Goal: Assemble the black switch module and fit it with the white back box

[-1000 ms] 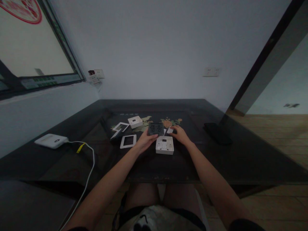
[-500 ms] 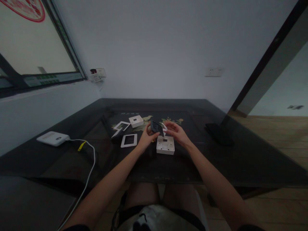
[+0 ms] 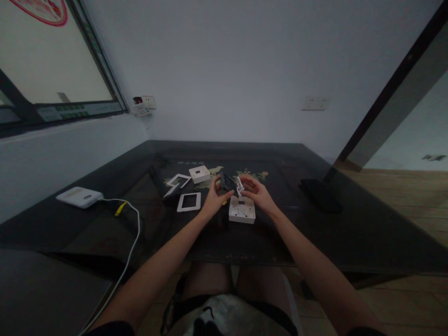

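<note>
My left hand [image 3: 212, 201] holds a dark square socket panel [image 3: 227, 182], tilted up above the dark table [image 3: 350, 228]. My right hand [image 3: 255, 195] pinches a small white piece [image 3: 239, 185] against the panel's right edge. Just below both hands a white back box [image 3: 241, 209] lies open side up on the table. A white square frame [image 3: 189, 201] lies flat left of my left hand.
Further back left lie another white box [image 3: 199, 174] and a second white frame [image 3: 178, 180]. A white power brick [image 3: 80, 197] with a white cable [image 3: 135, 233] sits at the far left. A black flat object [image 3: 320, 195] rests at the right.
The dark panel was lifted off the table and tilted up. My right hand picked up the small white piece and brought it to the panel.
</note>
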